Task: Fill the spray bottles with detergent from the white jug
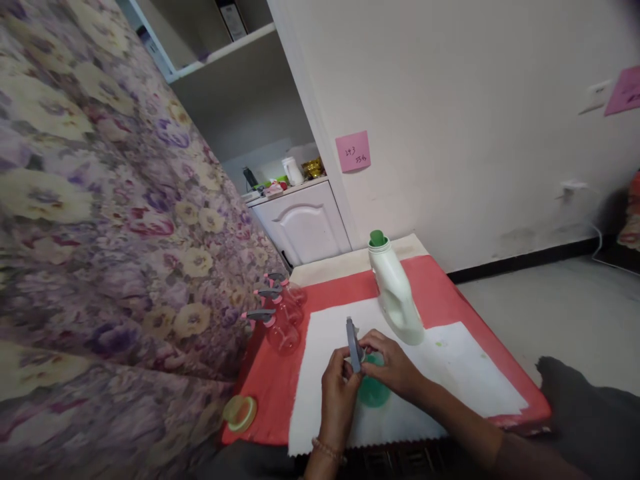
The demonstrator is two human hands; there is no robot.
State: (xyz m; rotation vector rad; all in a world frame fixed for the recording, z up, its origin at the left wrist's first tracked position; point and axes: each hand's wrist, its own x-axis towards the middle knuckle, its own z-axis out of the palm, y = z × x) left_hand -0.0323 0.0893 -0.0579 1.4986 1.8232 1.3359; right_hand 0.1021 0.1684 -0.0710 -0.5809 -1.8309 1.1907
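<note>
A spray bottle (375, 393) with green contents is on the white paper, seen nearly from above. My left hand (337, 387) is closed around the left side of its grey trigger spray head (353, 345). On the other side, the fingers of my right hand (393, 365) are bent against the head, close to the bottle's neck. Both hands partly cover the neck, so whether the head is fully seated cannot be seen. Just behind my right hand stands a tall pale-green jug (397, 293), its mouth holding a green insert (378, 238).
Several clear spray bottles with grey and pink heads (283, 327) line the left side of the red-covered table (270, 393). A yellowish round lid or cup (241, 413) lies at the front left corner. A floral curtain (150, 267) hangs close on the left.
</note>
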